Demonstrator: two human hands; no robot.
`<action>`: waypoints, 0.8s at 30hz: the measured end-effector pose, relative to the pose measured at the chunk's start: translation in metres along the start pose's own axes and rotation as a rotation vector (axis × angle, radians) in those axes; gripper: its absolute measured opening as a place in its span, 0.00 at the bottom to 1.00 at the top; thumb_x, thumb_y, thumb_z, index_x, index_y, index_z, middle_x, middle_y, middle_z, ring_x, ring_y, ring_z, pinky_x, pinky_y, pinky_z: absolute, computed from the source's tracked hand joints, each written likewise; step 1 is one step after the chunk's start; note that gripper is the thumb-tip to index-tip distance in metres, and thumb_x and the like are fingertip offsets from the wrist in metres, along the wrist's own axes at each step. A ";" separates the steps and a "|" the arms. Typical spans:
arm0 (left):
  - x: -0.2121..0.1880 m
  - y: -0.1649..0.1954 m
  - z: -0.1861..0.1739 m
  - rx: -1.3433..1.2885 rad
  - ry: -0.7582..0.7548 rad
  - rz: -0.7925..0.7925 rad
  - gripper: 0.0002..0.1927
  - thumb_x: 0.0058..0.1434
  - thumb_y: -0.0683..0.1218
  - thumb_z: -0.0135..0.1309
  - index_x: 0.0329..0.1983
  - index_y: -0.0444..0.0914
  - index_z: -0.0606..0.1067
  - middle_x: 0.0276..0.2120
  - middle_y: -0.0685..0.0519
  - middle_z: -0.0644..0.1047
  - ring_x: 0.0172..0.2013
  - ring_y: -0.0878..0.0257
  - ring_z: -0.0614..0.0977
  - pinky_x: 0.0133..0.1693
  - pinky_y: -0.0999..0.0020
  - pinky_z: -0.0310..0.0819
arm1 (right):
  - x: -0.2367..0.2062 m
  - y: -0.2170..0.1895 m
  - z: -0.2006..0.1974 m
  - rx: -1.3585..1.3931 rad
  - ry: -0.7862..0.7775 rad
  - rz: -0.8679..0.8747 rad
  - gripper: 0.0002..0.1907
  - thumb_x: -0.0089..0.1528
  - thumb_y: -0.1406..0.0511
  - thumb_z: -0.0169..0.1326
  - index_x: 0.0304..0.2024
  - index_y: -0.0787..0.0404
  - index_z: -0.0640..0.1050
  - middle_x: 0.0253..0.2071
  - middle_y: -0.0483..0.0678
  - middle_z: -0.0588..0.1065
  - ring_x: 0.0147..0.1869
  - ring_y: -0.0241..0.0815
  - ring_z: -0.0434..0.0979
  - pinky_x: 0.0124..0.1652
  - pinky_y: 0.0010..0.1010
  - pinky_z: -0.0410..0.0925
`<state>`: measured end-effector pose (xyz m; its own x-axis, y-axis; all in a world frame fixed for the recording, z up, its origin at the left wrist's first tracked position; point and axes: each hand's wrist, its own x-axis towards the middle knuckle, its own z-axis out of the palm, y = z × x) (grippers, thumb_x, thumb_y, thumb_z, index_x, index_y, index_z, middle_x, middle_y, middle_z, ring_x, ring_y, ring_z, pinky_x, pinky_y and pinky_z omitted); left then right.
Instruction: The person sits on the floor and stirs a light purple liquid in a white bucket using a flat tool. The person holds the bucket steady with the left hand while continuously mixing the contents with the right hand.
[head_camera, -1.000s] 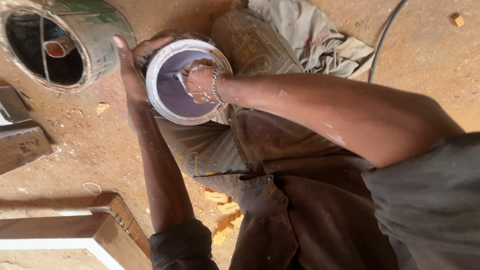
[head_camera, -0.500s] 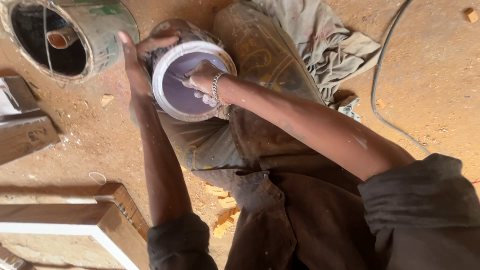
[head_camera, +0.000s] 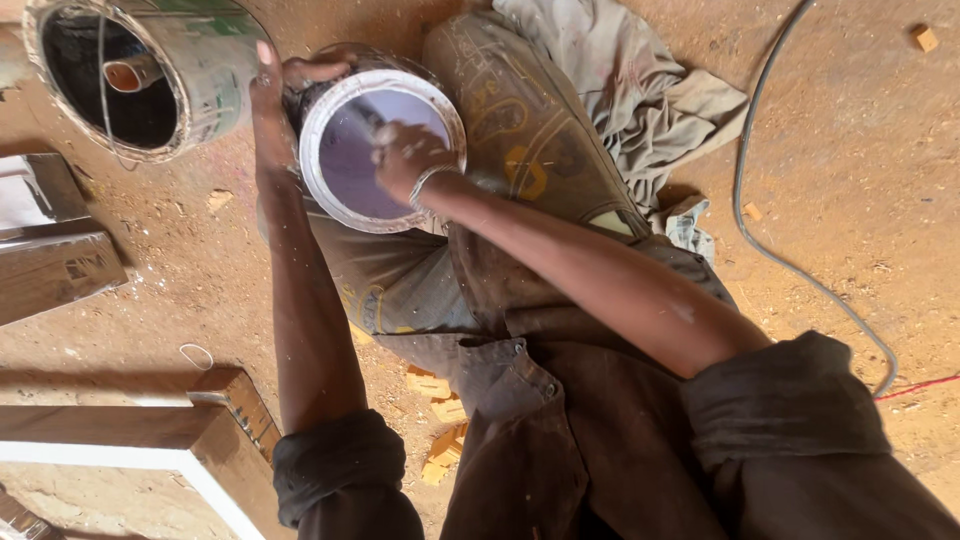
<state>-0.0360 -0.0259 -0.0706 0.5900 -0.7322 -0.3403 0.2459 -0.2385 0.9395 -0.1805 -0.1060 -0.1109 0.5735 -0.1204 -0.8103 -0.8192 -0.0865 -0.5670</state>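
My right hand (head_camera: 400, 155) is down inside the small white-rimmed can (head_camera: 380, 150), its grip closed narrow around something thin that I cannot make out; the fingers are blurred and smeared white. My left hand (head_camera: 272, 110) wraps the can's far side, fingers spread wide along its wall and thumb hooked over the rim, steadying it. The can rests against my knee on the floor, tilted toward me, with pale lilac paint showing inside.

Judging from the even colour across the surface, the paint looks fairly well mixed, though the white streaks near my fingers suggest some blending is left. How deep the paint goes I cannot tell.

Just beyond my left hand lies a larger bucket (head_camera: 140, 75) on its side, dark inside, with a small tube-like thing in it. A grey rag (head_camera: 620, 90) lies past my knee, and a thin cable (head_camera: 760, 230) curves over the sandy floor (head_camera: 850, 150). Wooden pieces (head_camera: 60, 270) sit at the left, partly cut off by the frame edge.
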 end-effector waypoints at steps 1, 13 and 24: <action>-0.001 -0.001 0.000 -0.065 -0.004 -0.010 0.36 0.74 0.68 0.42 0.43 0.31 0.81 0.51 0.40 0.83 0.51 0.52 0.86 0.62 0.56 0.78 | -0.006 0.000 0.006 -0.073 0.026 -0.078 0.21 0.67 0.61 0.47 0.62 0.61 0.72 0.47 0.55 0.80 0.44 0.44 0.83 0.41 0.35 0.79; -0.011 0.001 0.004 0.014 0.046 0.074 0.38 0.73 0.68 0.42 0.42 0.28 0.82 0.49 0.38 0.83 0.49 0.53 0.85 0.60 0.58 0.77 | -0.024 0.024 0.012 -0.568 0.220 -0.534 0.15 0.70 0.64 0.41 0.52 0.61 0.77 0.46 0.56 0.80 0.52 0.51 0.78 0.50 0.45 0.72; -0.016 0.006 -0.005 -0.058 0.017 0.041 0.38 0.74 0.66 0.38 0.41 0.27 0.81 0.48 0.39 0.83 0.46 0.52 0.85 0.57 0.57 0.80 | -0.039 0.023 0.035 -0.678 0.260 -0.596 0.16 0.67 0.66 0.42 0.53 0.57 0.77 0.52 0.52 0.79 0.56 0.51 0.77 0.53 0.44 0.70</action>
<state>-0.0403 -0.0123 -0.0593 0.6136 -0.7293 -0.3027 0.2648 -0.1712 0.9490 -0.2219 -0.0685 -0.0976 0.9475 -0.0813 -0.3094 -0.2618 -0.7528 -0.6039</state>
